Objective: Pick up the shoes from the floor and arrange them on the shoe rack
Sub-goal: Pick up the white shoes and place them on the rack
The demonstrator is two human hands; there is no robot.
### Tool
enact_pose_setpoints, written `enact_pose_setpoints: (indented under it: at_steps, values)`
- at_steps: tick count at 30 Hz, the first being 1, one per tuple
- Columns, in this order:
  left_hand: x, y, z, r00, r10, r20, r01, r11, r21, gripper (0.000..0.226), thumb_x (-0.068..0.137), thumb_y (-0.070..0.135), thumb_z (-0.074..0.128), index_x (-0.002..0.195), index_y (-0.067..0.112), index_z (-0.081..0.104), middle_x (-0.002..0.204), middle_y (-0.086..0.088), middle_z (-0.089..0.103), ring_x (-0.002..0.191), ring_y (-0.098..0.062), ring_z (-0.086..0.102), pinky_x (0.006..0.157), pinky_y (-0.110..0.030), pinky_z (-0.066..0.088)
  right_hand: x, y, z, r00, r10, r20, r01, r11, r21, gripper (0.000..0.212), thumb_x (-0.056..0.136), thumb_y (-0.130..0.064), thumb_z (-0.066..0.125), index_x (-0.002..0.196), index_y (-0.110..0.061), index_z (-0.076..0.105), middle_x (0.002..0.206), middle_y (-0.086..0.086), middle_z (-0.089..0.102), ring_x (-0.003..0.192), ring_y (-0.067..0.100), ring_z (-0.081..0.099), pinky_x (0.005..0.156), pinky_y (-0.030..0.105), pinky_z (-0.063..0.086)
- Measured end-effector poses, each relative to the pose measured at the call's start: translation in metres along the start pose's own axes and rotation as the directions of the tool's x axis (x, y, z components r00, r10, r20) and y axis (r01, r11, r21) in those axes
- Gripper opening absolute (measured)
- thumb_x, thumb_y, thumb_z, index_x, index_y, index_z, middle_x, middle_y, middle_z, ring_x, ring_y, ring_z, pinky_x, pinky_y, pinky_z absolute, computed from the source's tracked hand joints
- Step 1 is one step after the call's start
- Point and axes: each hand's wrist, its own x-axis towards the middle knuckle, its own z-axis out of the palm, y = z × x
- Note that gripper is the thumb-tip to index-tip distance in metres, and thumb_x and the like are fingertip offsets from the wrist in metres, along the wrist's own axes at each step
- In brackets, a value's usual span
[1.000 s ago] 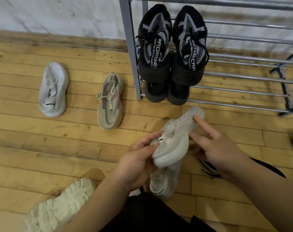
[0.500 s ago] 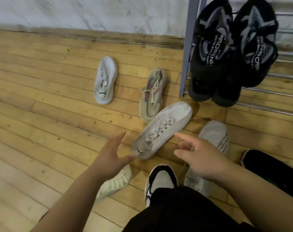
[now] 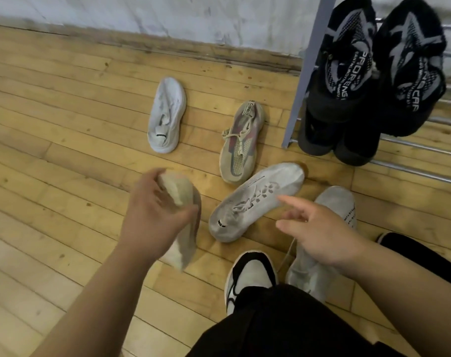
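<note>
Fingers [image 3: 150, 179] of left hand [image 3: 152, 217] grip cream shoe [image 3: 181, 253].

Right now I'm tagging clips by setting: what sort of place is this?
Probably a home entryway or a room corner, indoors: a worn wooden plank floor, a metal shoe rack holding black shoes by a pale wall, and single shoes such as a white shoe scattered on the boards.

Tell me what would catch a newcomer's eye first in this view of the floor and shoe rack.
The black patterned shoes on the grey rack at upper right stand out most. In the foreground the left hand grips a blurred cream shoe, while the open right hand hovers near a worn grey shoe lying on the wooden floor.
</note>
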Motion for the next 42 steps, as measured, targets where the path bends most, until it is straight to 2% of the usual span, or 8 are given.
enact_pose_setpoints:
  at_steps: [4,8,11,22,27,31,36,42]
  values:
    - [0.004,0.043,-0.02,0.953,0.096,-0.288,-0.156,0.969,-0.194,0.08,0.071,0.029,0.092,0.128,0.033,0.036,0.123,0.009,0.057,0.116,-0.007,0.06,0.09,-0.022,0.048,0.005,-0.013,0.003,0.999,-0.021,-0.036,0.025,0.995,0.098,0.056,0.097,-0.033,0.067,0.146,-0.052,0.047,0.122,-0.012,0.062,0.081,0.0,0.065,0.059,0.01,0.047]
    - [-0.01,0.036,-0.005,0.937,0.033,-0.349,-0.117,0.968,-0.222,0.083,0.07,0.034,0.092,0.13,0.036,0.035,0.125,0.0,0.055,0.109,-0.013,0.064,0.091,-0.034,0.057,0.006,-0.019,0.005,0.998,-0.042,-0.043,0.046,0.994,0.097,0.057,0.096,-0.035,0.067,0.147,-0.051,0.046,0.122,-0.013,0.062,0.095,0.004,0.065,0.079,0.024,0.05]
    - [-0.018,0.017,0.004,0.937,-0.085,-0.338,0.02,0.982,-0.19,0.087,0.075,0.036,0.09,0.145,0.039,0.038,0.131,0.007,0.044,0.106,0.006,0.056,0.09,-0.034,0.056,0.004,-0.015,0.007,0.999,-0.029,-0.039,0.031,0.997,0.072,0.059,0.096,-0.037,0.066,0.148,-0.054,0.043,0.124,-0.016,0.06,0.104,0.002,0.061,0.087,0.027,0.051]
    - [-0.041,0.005,0.005,0.99,0.032,-0.139,-0.045,0.995,-0.092,0.104,0.081,0.032,0.085,0.159,0.047,0.019,0.136,0.023,0.033,0.123,0.016,0.041,0.1,-0.035,0.053,0.01,-0.006,0.014,0.999,-0.008,-0.051,0.011,0.998,0.065,0.059,0.095,-0.037,0.067,0.146,-0.055,0.043,0.125,-0.012,0.059,0.11,0.005,0.058,0.101,0.04,0.052]
    - [-0.036,0.01,0.005,0.991,0.119,-0.063,-0.125,0.987,-0.097,0.105,0.079,0.038,0.084,0.156,0.056,0.015,0.147,0.023,0.03,0.137,0.0,0.041,0.108,-0.039,0.049,0.009,0.0,0.011,0.999,-0.003,-0.044,0.005,0.998,0.062,0.061,0.097,-0.034,0.066,0.148,-0.054,0.041,0.124,-0.01,0.06,0.099,0.005,0.063,0.077,0.024,0.051]
    - [-0.039,0.023,0.012,0.971,0.225,0.075,-0.228,0.973,0.04,0.104,0.082,0.043,0.081,0.146,0.072,0.004,0.163,0.023,0.014,0.154,-0.007,0.018,0.122,-0.047,0.034,0.009,0.008,0.011,0.998,0.043,-0.052,-0.039,0.997,0.065,0.063,0.097,-0.028,0.067,0.152,-0.046,0.04,0.122,-0.011,0.061,0.092,0.003,0.063,0.063,0.012,0.044]
    - [-0.04,0.028,0.023,0.937,0.288,0.197,-0.32,0.935,0.152,0.075,0.087,0.054,0.069,0.154,0.052,0.035,0.157,0.014,0.03,0.148,-0.01,0.025,0.12,-0.038,0.029,0.008,0.015,0.008,0.994,0.092,-0.062,-0.09,0.995,0.042,0.068,0.096,-0.033,0.069,0.155,-0.043,0.037,0.137,-0.006,0.056,0.099,0.0,0.057,0.075,0.018,0.042]
    - [-0.039,0.015,0.045,0.946,0.021,0.324,-0.198,0.827,0.526,0.04,0.098,0.045,0.053,0.138,0.042,0.058,0.124,0.006,0.057,0.118,-0.02,0.049,0.104,-0.039,0.039,0.008,0.021,0.002,0.992,0.118,-0.049,-0.116,0.993,0.037,0.069,0.095,-0.034,0.068,0.155,-0.044,0.035,0.142,-0.006,0.054,0.124,0.012,0.051,0.1,0.031,0.038]
